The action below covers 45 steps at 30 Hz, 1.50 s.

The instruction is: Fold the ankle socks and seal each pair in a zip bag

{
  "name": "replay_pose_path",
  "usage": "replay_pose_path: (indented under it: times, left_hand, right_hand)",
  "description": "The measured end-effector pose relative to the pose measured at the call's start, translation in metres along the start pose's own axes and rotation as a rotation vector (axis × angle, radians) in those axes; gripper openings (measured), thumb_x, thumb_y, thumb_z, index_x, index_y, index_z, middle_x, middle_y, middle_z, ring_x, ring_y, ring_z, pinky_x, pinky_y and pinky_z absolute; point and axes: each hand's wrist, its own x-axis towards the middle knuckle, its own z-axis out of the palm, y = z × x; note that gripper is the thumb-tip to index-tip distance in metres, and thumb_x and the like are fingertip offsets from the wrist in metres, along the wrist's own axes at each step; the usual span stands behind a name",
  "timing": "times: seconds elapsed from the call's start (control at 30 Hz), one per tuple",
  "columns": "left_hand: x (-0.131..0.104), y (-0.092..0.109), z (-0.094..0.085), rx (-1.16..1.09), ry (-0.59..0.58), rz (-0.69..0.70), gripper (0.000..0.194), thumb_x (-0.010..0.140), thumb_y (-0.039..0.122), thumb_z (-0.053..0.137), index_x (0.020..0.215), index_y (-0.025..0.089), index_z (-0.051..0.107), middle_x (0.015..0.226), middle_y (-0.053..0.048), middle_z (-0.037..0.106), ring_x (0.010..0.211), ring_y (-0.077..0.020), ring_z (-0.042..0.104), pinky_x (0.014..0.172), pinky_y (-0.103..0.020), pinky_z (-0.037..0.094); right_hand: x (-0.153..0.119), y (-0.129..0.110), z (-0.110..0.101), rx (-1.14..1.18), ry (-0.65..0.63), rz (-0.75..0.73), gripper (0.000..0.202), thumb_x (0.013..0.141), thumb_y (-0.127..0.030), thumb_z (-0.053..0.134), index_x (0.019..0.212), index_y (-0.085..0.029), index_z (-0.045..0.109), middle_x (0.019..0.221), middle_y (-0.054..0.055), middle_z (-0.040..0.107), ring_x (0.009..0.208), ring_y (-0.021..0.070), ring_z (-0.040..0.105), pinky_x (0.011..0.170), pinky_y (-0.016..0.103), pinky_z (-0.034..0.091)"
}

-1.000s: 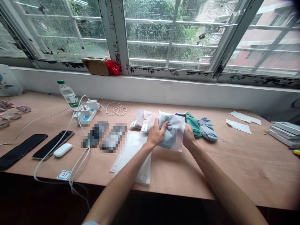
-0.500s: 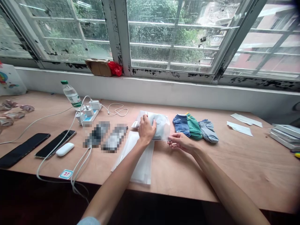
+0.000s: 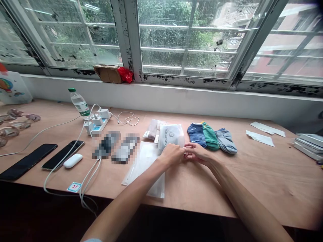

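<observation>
A frosted plastic bag with dark printed lettering and something grey inside lies on the table in front of me. My left hand is closed at its lower right edge, fingers bent and partly hidden. My right hand pinches at the same corner, the two hands' fingertips almost meeting. Beside that bag on the left lies another filled bag with a pinkish-brown content. Flat clear bags lie under my left forearm. Right of the hands are blue socks, green socks and grey socks.
Two phones, a white mouse-like case, a power strip with cables and a water bottle stand left. White paper strips and stacked packages lie right. A cardboard box sits on the sill.
My left hand has slid off the top of the printed bag to its lower right edge, beside my right hand. The bag now lies turned, its print and the second filled bag uncovered.
</observation>
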Motion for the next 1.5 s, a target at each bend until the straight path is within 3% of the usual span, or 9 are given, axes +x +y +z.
replay_pose_path:
  times: [0.17, 0.3, 0.4, 0.6, 0.97, 1.33, 1.5]
  left_hand:
    - [0.000, 0.001, 0.001, 0.102, -0.035, 0.070, 0.026, 0.090, 0.026, 0.048, 0.088, 0.014, 0.071, 0.075, -0.016, 0.071, 0.068, -0.0300, 0.070, 0.061, -0.037, 0.052]
    - [-0.001, 0.000, 0.002, 0.150, -0.044, 0.120, 0.029, 0.095, 0.026, 0.042, 0.110, 0.015, 0.064, 0.080, -0.012, 0.073, 0.071, -0.0275, 0.071, 0.062, -0.035, 0.052]
    - [-0.002, 0.001, 0.005, 0.182, -0.051, 0.143, 0.028, 0.096, 0.023, 0.041, 0.114, 0.014, 0.061, 0.082, -0.012, 0.073, 0.073, -0.0261, 0.071, 0.062, -0.033, 0.052]
    - [-0.006, 0.006, 0.017, 0.182, -0.055, 0.229, 0.024, 0.093, 0.013, 0.040, 0.088, 0.012, 0.064, 0.080, -0.010, 0.072, 0.070, -0.0260, 0.071, 0.059, -0.035, 0.054]
    - [-0.009, 0.016, 0.004, 0.173, -0.063, 0.230, 0.020, 0.089, 0.012, 0.044, 0.086, 0.011, 0.064, 0.075, -0.011, 0.070, 0.068, -0.0264, 0.069, 0.057, -0.036, 0.053]
    - [-0.007, 0.033, 0.015, 0.113, 0.008, 0.269, 0.018, 0.087, 0.013, 0.046, 0.082, 0.013, 0.062, 0.070, -0.009, 0.068, 0.065, -0.0247, 0.069, 0.055, -0.032, 0.050]
    - [-0.005, 0.033, 0.019, 0.098, 0.014, 0.253, 0.018, 0.088, 0.014, 0.045, 0.081, 0.013, 0.062, 0.070, -0.008, 0.068, 0.065, -0.0241, 0.069, 0.054, -0.031, 0.048]
  right_hand:
    - [-0.006, -0.004, -0.002, -0.038, -0.094, 0.069, 0.040, 0.069, -0.017, 0.078, 0.101, -0.019, 0.053, 0.069, -0.001, 0.062, 0.064, 0.0124, 0.061, 0.062, 0.028, 0.052]
    - [-0.007, -0.004, -0.003, -0.079, -0.069, 0.038, 0.046, 0.068, -0.015, 0.076, 0.105, -0.021, 0.050, 0.068, -0.003, 0.061, 0.059, 0.0102, 0.058, 0.055, 0.023, 0.047]
    - [-0.005, -0.004, -0.004, -0.118, -0.047, 0.015, 0.047, 0.066, -0.014, 0.074, 0.106, -0.021, 0.050, 0.066, -0.004, 0.060, 0.057, 0.0095, 0.057, 0.053, 0.022, 0.045]
    - [0.004, -0.002, -0.008, -0.149, 0.132, -0.034, 0.049, 0.064, -0.014, 0.075, 0.105, -0.019, 0.049, 0.061, -0.006, 0.058, 0.050, 0.0087, 0.054, 0.048, 0.022, 0.044]
    - [0.028, -0.022, -0.010, -0.163, 0.308, -0.180, 0.041, 0.062, -0.011, 0.074, 0.095, -0.019, 0.050, 0.061, -0.004, 0.059, 0.051, 0.0097, 0.055, 0.049, 0.022, 0.047]
    - [0.071, -0.046, -0.033, -0.222, 0.621, -0.337, 0.031, 0.064, -0.009, 0.070, 0.084, -0.020, 0.049, 0.056, -0.007, 0.052, 0.047, 0.0100, 0.051, 0.044, 0.020, 0.043]
    - [0.080, -0.051, -0.040, -0.191, 0.679, -0.346, 0.030, 0.068, -0.012, 0.070, 0.087, -0.021, 0.048, 0.059, -0.007, 0.052, 0.049, 0.0092, 0.052, 0.044, 0.019, 0.045]
